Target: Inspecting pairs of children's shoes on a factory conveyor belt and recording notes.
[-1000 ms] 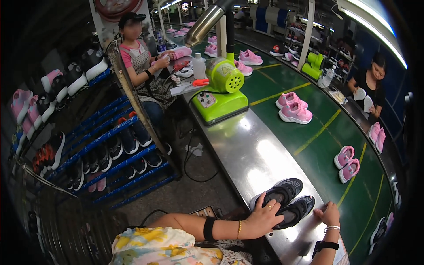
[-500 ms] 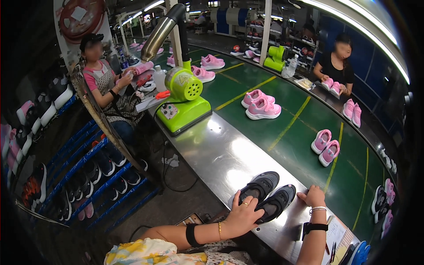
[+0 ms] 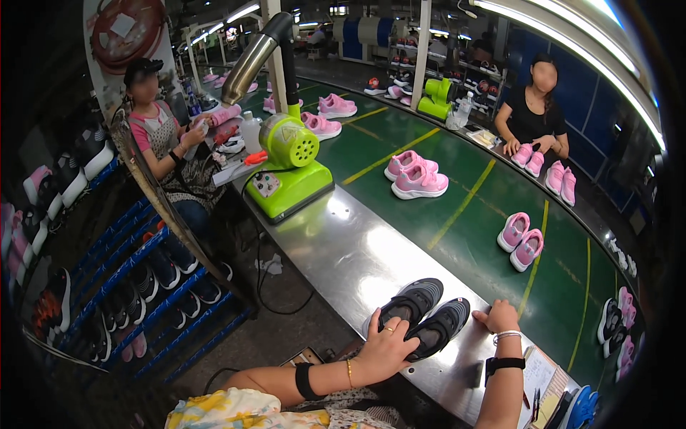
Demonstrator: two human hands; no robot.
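Observation:
A pair of black-and-grey sneakers (image 3: 439, 328) stands on the metal bench (image 3: 332, 247), toes pointing away from me. My left hand (image 3: 386, 350) grips the pair at the heel end, its fingers spanning both shoe openings and its thumb side by the left shoe. Just right of the toes, my right hand (image 3: 498, 317) rests at the bench's far edge. Its fingers are curled, and nothing shows in them.
A green conveyor (image 3: 464, 247) carries pink sneakers (image 3: 418, 175). A lime-green blower (image 3: 293, 168) stands at the bench's left. An open notebook (image 3: 539, 379) and blue shoes (image 3: 582, 407) lie lower right. Blue racks (image 3: 136, 275) hold shoes. Two people work with pink shoes nearby.
My view has shifted slightly; both my hands keep their places at the sneakers and bench edge. Across the conveyor, the person has lowered a pink pair onto the ledge and raised their head.

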